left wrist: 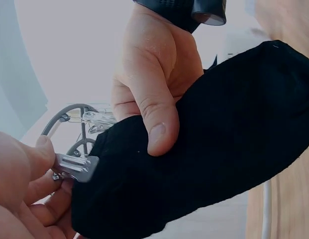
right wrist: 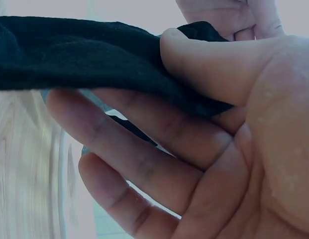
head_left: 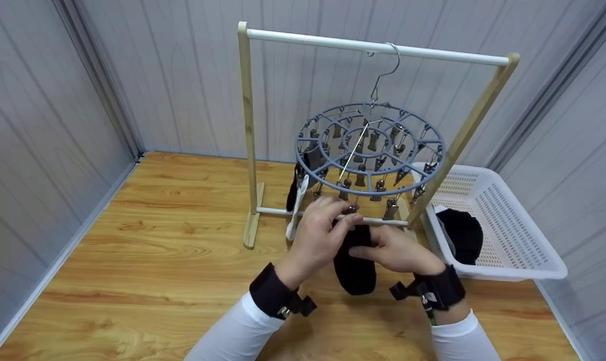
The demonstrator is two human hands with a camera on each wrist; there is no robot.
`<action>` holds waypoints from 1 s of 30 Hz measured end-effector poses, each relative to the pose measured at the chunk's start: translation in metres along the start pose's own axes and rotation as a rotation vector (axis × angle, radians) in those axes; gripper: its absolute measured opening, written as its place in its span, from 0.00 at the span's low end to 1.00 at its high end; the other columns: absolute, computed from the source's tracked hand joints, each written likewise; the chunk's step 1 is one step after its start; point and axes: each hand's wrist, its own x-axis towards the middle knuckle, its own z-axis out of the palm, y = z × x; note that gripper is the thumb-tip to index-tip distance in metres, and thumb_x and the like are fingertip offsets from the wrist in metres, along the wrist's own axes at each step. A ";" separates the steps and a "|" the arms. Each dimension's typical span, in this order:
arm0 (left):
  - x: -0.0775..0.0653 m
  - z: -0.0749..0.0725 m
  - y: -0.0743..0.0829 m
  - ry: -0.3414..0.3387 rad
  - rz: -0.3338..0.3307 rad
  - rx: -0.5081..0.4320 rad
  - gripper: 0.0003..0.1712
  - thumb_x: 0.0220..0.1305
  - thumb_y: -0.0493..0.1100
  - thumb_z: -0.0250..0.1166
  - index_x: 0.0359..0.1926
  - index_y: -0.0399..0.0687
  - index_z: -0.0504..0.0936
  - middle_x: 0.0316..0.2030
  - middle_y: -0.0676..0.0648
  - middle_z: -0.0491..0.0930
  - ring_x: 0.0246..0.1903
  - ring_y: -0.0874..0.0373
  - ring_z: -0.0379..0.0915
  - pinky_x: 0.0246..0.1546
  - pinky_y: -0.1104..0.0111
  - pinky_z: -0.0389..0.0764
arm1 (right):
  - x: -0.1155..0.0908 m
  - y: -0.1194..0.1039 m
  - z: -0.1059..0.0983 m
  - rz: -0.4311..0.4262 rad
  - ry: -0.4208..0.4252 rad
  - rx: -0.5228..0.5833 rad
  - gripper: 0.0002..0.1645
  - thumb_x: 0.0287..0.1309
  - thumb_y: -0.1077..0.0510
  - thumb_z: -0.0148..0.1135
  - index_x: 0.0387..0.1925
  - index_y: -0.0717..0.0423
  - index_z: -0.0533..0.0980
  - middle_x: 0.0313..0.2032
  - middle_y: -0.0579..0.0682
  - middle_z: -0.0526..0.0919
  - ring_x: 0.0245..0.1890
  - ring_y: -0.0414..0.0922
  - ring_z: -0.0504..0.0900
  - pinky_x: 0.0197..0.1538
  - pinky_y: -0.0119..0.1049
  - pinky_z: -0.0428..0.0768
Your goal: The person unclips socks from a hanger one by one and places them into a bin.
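A black sock point(head_left: 355, 276) hangs below the near rim of a round grey-blue clip hanger point(head_left: 333, 186). My right hand point(head_left: 401, 248) pinches it from the right side, thumb in front and fingers behind. At the sock's top edge, my left hand point(head_left: 323, 230) holds a metal clip point(left wrist: 77, 167) between thumb and fingers. The left wrist view has the clip's jaws over the fabric edge; whether they bite it I cannot tell. In the right wrist view the black fabric point(right wrist: 84, 55) lies between thumb and fingers, the lower fingers loosely bent.
The hanger hooks onto the white bar point(head_left: 323, 40) of a wooden-legged stand point(head_left: 248, 125). Black and white socks point(head_left: 297, 208) hang at its left side. Several bare clips point(head_left: 391, 208) dangle around it. To the right, a white basket point(head_left: 523, 210) holds a dark sock point(head_left: 461, 235).
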 end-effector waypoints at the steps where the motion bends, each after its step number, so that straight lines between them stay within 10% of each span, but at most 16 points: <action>1: 0.000 0.000 0.000 0.006 0.003 0.004 0.11 0.78 0.44 0.71 0.49 0.40 0.92 0.43 0.47 0.89 0.48 0.51 0.84 0.55 0.55 0.82 | 0.000 0.001 0.000 -0.003 -0.002 0.006 0.08 0.78 0.50 0.71 0.48 0.45 0.92 0.50 0.39 0.92 0.50 0.40 0.89 0.55 0.38 0.85; 30: 0.000 0.001 -0.002 0.122 0.077 0.008 0.09 0.76 0.39 0.72 0.47 0.38 0.94 0.40 0.48 0.92 0.45 0.53 0.86 0.57 0.54 0.82 | -0.005 0.000 -0.003 0.065 -0.004 -0.006 0.12 0.79 0.49 0.70 0.45 0.50 0.93 0.42 0.41 0.93 0.38 0.38 0.86 0.44 0.33 0.81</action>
